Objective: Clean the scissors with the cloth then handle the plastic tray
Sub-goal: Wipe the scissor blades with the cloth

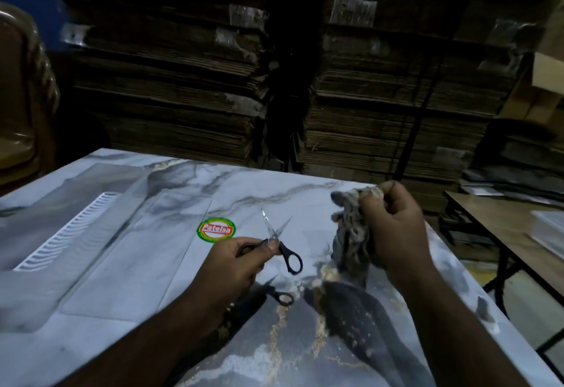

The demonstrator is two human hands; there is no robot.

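My left hand (241, 260) holds small black-handled scissors (282, 244) above the marble-patterned table (128, 264). The blades are spread apart and point away from me. One handle loop hangs free to the right of my fingers. My right hand (393, 224) is closed around a bunched, dirty grey cloth (351, 234), which hangs down beside the scissors without touching them. A clear plastic tray (91, 234) with a ribbed edge lies flat on the left part of the table, hard to make out against the pattern.
A round green and red sticker (216, 230) sits on the table just left of the scissors. Tall stacks of flattened cardboard (183, 81) rise behind the table. A second wooden table (512, 234) stands to the right. A brown chair back (21, 96) is at far left.
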